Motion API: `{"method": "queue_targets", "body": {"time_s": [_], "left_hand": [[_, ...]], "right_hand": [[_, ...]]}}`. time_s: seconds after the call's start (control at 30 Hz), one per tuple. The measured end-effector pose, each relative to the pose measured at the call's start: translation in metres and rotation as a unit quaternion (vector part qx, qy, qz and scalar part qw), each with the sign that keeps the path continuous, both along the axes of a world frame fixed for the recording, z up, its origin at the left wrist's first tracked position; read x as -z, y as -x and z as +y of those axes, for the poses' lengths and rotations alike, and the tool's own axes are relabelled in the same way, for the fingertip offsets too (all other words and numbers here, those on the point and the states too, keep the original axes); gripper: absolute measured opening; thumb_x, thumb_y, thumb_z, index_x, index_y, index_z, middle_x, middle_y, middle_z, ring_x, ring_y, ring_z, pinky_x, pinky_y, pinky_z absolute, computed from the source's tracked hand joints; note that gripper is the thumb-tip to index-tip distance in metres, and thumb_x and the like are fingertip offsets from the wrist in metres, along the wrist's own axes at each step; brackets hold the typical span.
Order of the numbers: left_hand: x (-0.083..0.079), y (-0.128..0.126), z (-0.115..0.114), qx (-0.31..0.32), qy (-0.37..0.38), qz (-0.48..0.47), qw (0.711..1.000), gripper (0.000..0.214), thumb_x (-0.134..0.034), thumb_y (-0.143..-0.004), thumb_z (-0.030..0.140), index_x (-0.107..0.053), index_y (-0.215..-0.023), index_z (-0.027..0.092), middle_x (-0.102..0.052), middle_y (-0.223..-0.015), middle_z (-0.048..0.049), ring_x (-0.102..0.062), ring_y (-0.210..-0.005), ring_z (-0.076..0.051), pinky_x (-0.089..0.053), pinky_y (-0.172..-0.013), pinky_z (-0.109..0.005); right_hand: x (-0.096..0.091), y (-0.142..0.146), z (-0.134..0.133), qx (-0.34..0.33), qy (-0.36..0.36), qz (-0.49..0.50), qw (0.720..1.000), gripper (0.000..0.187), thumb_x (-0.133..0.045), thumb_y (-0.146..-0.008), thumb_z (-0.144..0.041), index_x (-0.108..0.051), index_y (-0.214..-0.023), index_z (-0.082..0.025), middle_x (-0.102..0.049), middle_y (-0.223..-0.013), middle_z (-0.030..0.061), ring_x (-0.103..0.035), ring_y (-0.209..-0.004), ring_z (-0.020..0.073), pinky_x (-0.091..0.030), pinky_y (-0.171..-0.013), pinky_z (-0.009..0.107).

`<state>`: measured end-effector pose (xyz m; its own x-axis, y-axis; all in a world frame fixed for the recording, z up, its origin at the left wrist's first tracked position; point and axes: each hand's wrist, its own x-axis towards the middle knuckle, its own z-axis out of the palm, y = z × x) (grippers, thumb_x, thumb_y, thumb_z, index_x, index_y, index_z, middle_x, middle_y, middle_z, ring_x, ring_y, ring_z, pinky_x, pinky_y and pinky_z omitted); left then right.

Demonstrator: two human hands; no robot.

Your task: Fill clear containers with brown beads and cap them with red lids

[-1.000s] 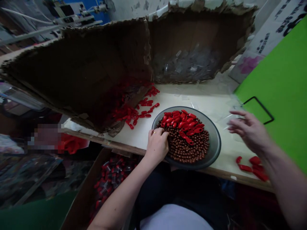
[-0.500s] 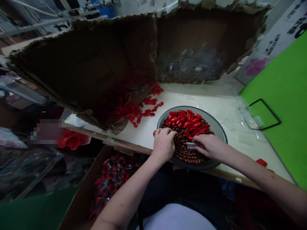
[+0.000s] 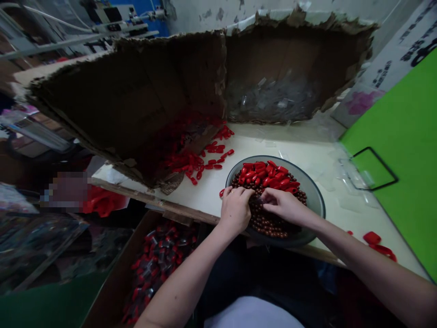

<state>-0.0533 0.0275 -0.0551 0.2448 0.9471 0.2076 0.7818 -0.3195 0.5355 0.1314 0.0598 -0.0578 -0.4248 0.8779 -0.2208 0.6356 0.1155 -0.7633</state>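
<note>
A round grey bowl [image 3: 316, 196] sits near the table's front edge. Brown beads [image 3: 273, 223] fill it, with red capsule-shaped pieces [image 3: 269, 175] heaped at the back. My left hand [image 3: 235, 209] rests on the beads at the bowl's left rim, fingers curled closed. My right hand [image 3: 285, 205] lies over the beads just right of it, fingers pinched together on something small that I cannot make out. The fingertips of both hands nearly meet above the beads.
A torn cardboard box [image 3: 136, 100] lies open on its side behind, red pieces [image 3: 201, 159] spilling from it. A second box holds clear plastic bits [image 3: 269, 98]. More red pieces [image 3: 375, 241] lie at the right. A green board [image 3: 403, 150] stands right. A floor box [image 3: 153, 269] holds filled packets.
My right hand came in from the table's right side to the bowl, then slid left across the beads until it met my left hand. The left hand has barely moved.
</note>
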Motion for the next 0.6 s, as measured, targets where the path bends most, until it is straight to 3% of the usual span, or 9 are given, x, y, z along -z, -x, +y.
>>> {"method": "queue_targets", "body": {"time_s": [0.17,0.3,0.47,0.6], "left_hand": [[0.001,0.001,0.0,-0.009,-0.018,-0.056,0.998,0.046,-0.04,-0.08,0.002,-0.059,-0.116,0.022,-0.064,-0.112,-0.0063,-0.057,-0.106,-0.019,-0.033,-0.101,-0.041],[-0.006,0.0,-0.002,-0.009,-0.025,-0.17,0.985,0.042,-0.04,-0.083,0.003,-0.061,-0.115,0.02,-0.064,-0.111,-0.0072,-0.057,-0.105,-0.019,-0.041,-0.095,-0.037],[-0.026,-0.008,-0.005,0.047,0.057,-0.353,0.933,0.033,-0.049,-0.085,0.012,-0.061,-0.115,0.02,-0.064,-0.115,-0.0075,-0.06,-0.107,-0.018,-0.045,-0.097,-0.032],[-0.033,-0.017,-0.004,0.062,0.141,-0.438,0.886,0.03,-0.058,-0.083,0.022,-0.063,-0.112,0.017,-0.066,-0.116,-0.0091,-0.061,-0.106,-0.021,-0.047,-0.095,-0.033]], "right_hand": [[-0.005,-0.012,-0.006,0.025,0.08,0.196,0.977,0.02,-0.07,-0.075,-0.031,-0.059,-0.088,-0.02,-0.066,-0.09,-0.0006,-0.063,-0.087,0.0167,-0.047,-0.084,0.031],[-0.014,-0.01,-0.014,0.075,0.105,0.299,0.946,0.026,-0.074,-0.074,-0.032,-0.062,-0.095,-0.021,-0.069,-0.098,0.0012,-0.063,-0.096,0.0179,-0.045,-0.093,0.034],[-0.024,-0.01,-0.02,0.103,0.069,0.341,0.932,0.03,-0.075,-0.073,-0.033,-0.064,-0.098,-0.02,-0.071,-0.101,0.0033,-0.064,-0.098,0.0198,-0.046,-0.096,0.039],[-0.03,-0.01,-0.022,0.111,0.035,0.347,0.931,0.028,-0.075,-0.073,-0.032,-0.063,-0.096,-0.021,-0.071,-0.102,0.0031,-0.065,-0.098,0.0198,-0.047,-0.096,0.039]]}}
